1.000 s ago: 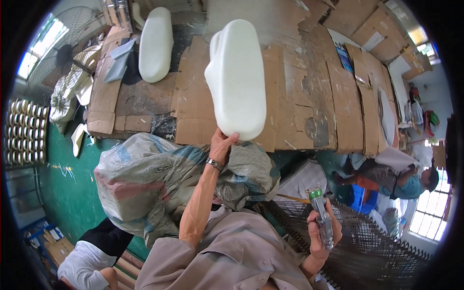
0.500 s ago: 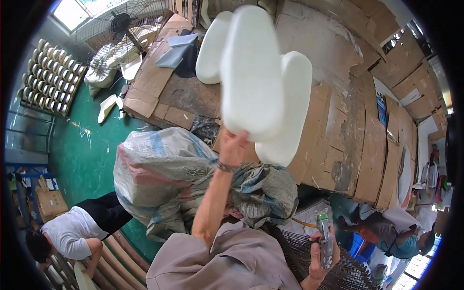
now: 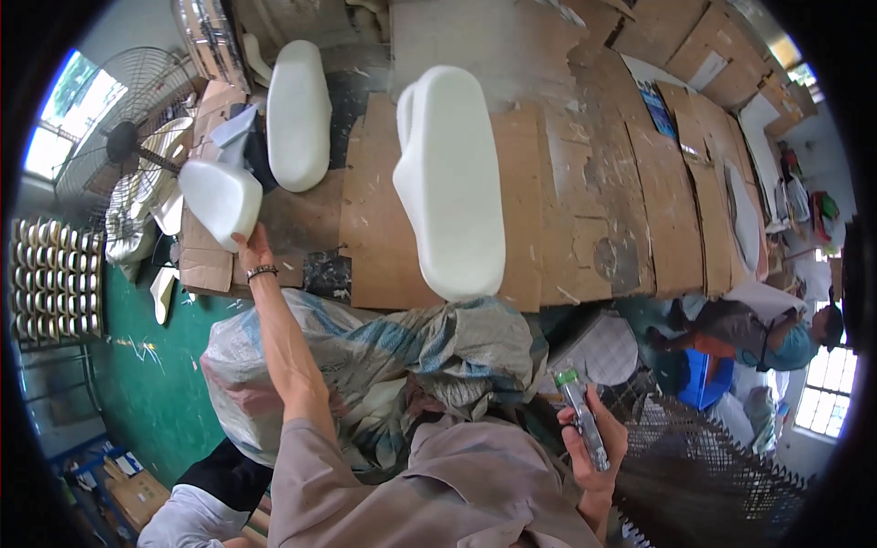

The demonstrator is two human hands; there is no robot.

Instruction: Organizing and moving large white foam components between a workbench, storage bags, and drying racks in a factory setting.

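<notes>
Out to the left, my left hand grips the near end of a smooth white moulded piece, which is tilted over the table's left edge. In my right hand, held low near my body, is a small slim tool with a clear-grey body and a green end; its exact kind is unclear. A long rounded white piece lies in the middle of the cardboard-covered table, with another white shape partly hidden under its left side. A similar white piece rests farther back on the left.
A large woven sack bulges between me and the table. A wire-caged fan stands at the left, beyond a rack of white pieces. One person bends at lower left; another person is at the right.
My left hand has swung leftward with a white piece, away from the middle of the table. The view has shifted, and my right hand still holds the slim tool, now tilted the other way.
</notes>
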